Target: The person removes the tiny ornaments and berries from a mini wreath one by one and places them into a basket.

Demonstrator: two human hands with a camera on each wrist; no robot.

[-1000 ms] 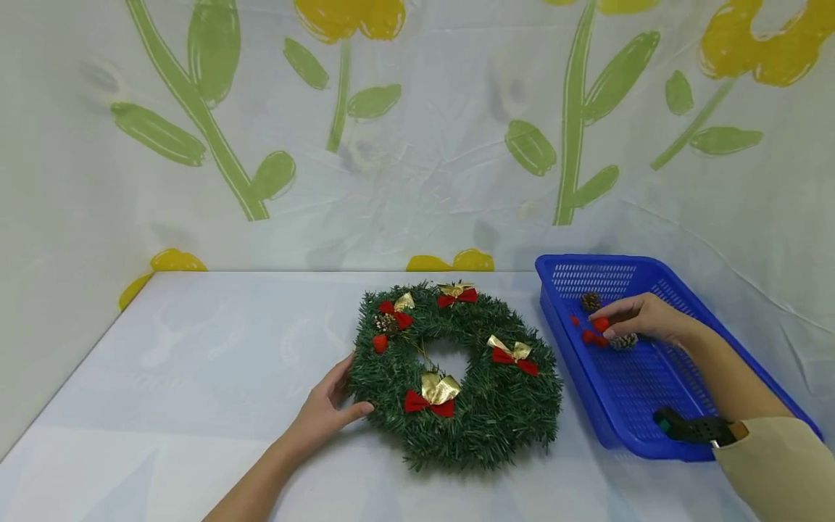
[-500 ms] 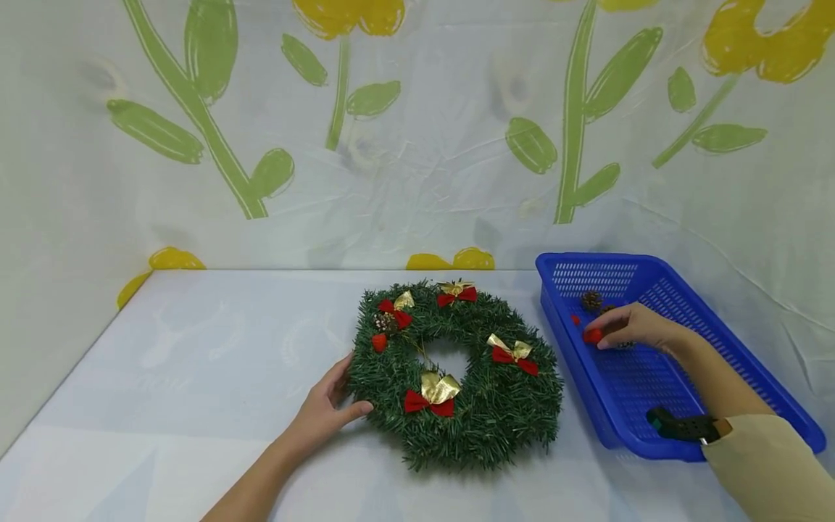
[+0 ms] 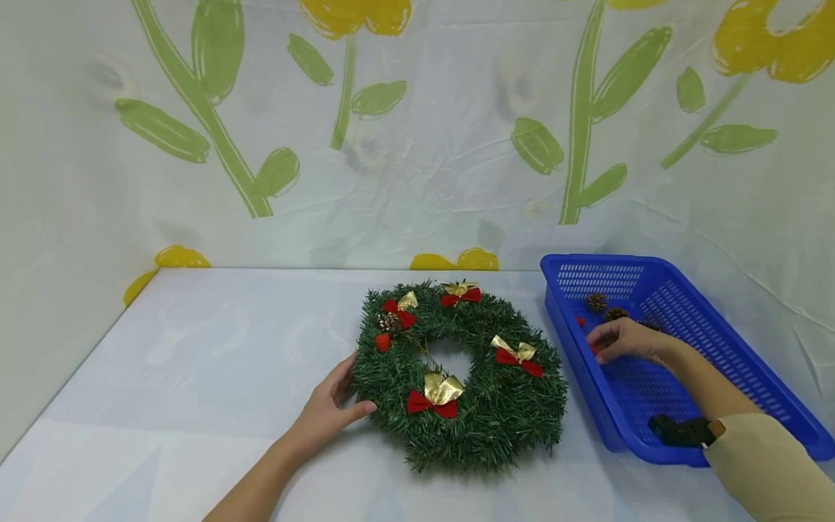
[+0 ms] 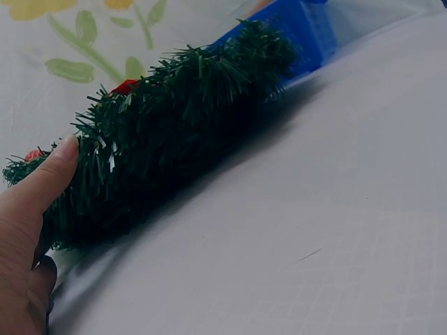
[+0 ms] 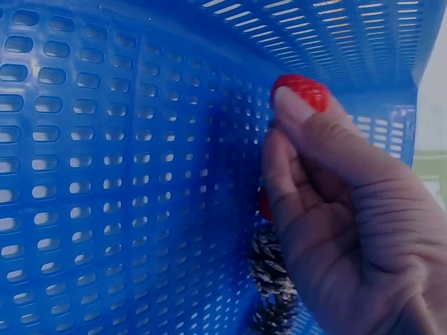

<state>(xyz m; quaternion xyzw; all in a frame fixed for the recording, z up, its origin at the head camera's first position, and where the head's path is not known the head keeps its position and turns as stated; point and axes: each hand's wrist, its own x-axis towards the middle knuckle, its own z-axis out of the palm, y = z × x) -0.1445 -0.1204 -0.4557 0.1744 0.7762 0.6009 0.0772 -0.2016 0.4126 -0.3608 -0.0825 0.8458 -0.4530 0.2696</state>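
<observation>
Right hand (image 3: pixel 625 339) had dropped lower in blue basket (image 3: pixel 717 341), grip pinching red berry (image 5: pixel 302 91); left hand (image 3: pixel 324 412) gripped wreath (image 3: pixel 496 413) edge.

We see a pale table (image 3: pixel 196 348) under even light, backed by a creased white backdrop (image 3: pixel 424 188) printed with green stems and yellow flowers.
</observation>
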